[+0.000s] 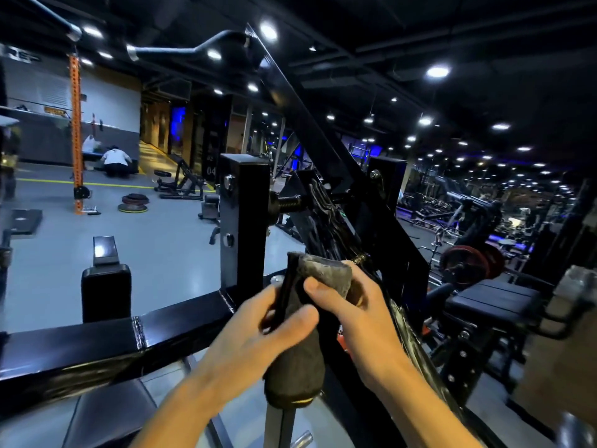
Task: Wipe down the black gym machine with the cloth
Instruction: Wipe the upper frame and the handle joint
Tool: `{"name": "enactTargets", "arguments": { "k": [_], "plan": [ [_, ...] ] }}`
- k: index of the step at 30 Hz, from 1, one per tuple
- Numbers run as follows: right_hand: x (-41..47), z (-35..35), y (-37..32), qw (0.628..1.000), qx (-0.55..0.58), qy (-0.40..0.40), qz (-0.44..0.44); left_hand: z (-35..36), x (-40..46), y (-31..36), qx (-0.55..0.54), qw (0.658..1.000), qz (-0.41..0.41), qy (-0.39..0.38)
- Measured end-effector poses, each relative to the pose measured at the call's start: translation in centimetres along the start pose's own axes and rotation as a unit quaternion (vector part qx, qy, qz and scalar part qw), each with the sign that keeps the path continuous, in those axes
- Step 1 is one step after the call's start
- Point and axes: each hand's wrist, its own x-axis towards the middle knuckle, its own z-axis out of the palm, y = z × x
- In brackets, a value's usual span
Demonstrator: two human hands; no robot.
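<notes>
Fingers and thumb of the left hand (258,331) curl round the middle of a dark grey cloth (300,344), while the right hand (352,305) pinches its upper fold between thumb and fingers, the two hands apparently refolding or bunching the cloth into a pad before it goes to the metal. The cloth hangs upright between the hands, its lower end with a thin yellow stripe drooping free, and it appears to be draped over or held against a narrow upright black bar (286,292); whether it touches that bar cannot be told. Just behind the hands rises the black gym machine (245,202), a square steel post with bolts and a threaded pivot, from which a long slanting arm (300,111) climbs toward the ceiling lights. A welded horizontal beam (97,344) runs off to the left, glossy along its near edge, perhaps damp. The cloth is held near the pivot and the streaked plates (326,221) beside it, likely the next surface to be wiped. Farther off, a padded black roller (106,292) stands left of the post, weight plates (134,203) lie stacked on the grey floor (168,253), and a person in white (114,161) crouches by an orange rack upright (76,124).
</notes>
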Motion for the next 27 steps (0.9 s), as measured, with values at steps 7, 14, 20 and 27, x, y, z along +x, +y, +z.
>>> {"name": "enactTargets", "arguments": {
  "k": [7, 14, 20, 27],
  "plan": [
    [-0.1, -2.0, -2.8, 0.996, -0.055, -0.025, 0.072, 3.8, -0.5, 0.5, -0.003, 0.996, 0.016, 0.089],
    [-2.9, -5.7, -3.2, 0.971, 0.015, -0.135, 0.200, 8.1, 0.1, 1.2, -0.061, 0.979, 0.051, 0.185],
    [-7.5, -9.3, -4.2, 0.965, -0.005, -0.183, 0.188, 13.7, 0.9, 1.9, -0.163, 0.954, 0.008, 0.252],
    [-10.9, -15.3, -6.4, 0.971, 0.030, -0.161, 0.177, 20.9, 0.4, 2.3, -0.219, 0.953, -0.040, 0.208]
  ]
}}
